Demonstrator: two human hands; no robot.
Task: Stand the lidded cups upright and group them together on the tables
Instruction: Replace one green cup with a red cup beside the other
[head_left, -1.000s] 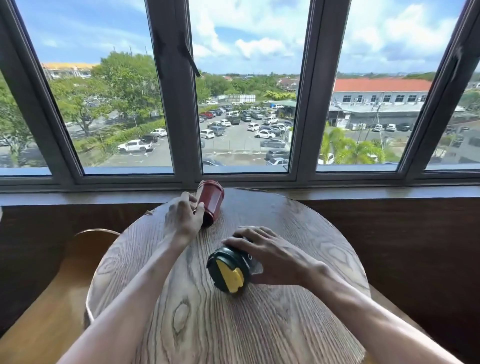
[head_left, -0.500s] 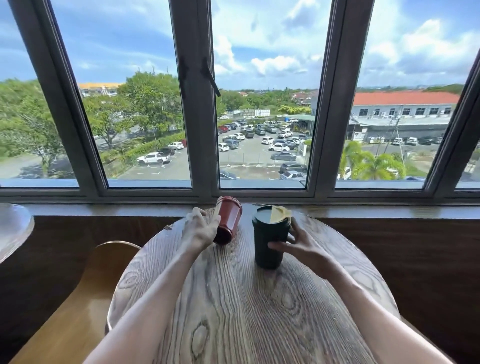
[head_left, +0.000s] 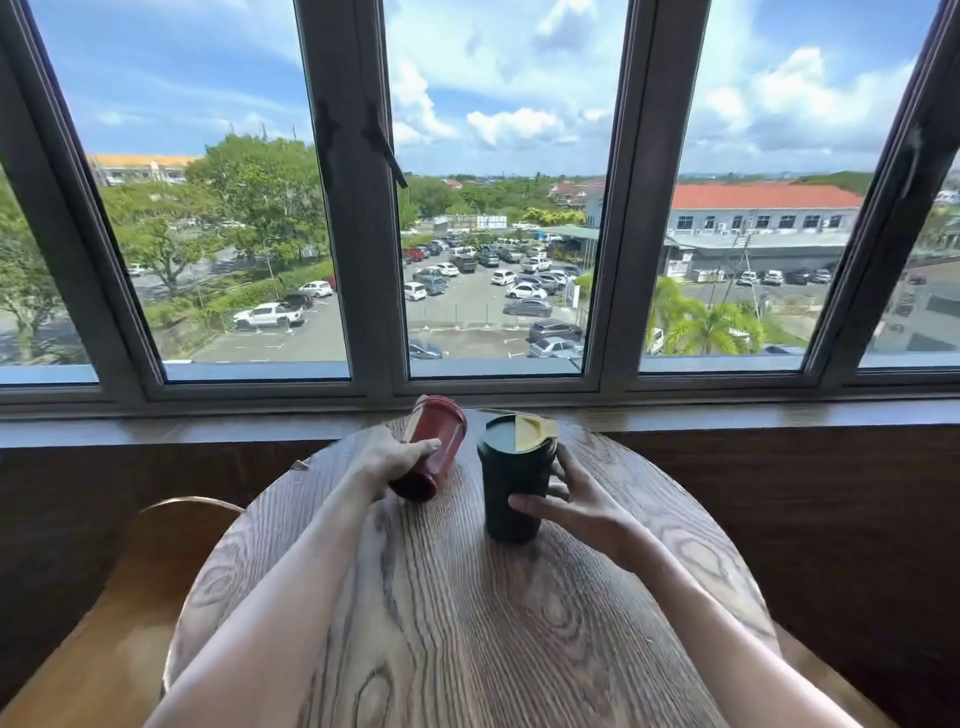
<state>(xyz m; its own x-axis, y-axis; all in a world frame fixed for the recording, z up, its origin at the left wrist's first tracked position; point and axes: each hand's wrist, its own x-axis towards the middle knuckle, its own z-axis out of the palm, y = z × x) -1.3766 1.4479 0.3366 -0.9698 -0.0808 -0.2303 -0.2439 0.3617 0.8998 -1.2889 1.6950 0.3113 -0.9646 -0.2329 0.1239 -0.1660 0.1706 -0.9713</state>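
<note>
Lidded cups, two of them, sit toward the far edge of the round wooden table (head_left: 467, 623), close to the window sill (head_left: 727, 415). In the head view, the dark green cup (head_left: 511, 483) stands upright on the tabletop, its green lid carrying a pale yellow flap (head_left: 535, 428) on the far right of the rim. The right hand (head_left: 576, 506) curls around this cup's right side, thumb across the front of the lower body and fingers behind, closed on it. Just beside it to the left, the red cup (head_left: 434, 454) is tilted, its lidded top leaning away toward the window and its base near the tabletop; whether the base touches the wood is unclear. The left hand (head_left: 387, 457) wraps the red cup from the left, fingers across its middle, gripping it. A narrow gap separates the two cups. A curved wooden chair back (head_left: 171, 525) shows past the table's left edge.
</note>
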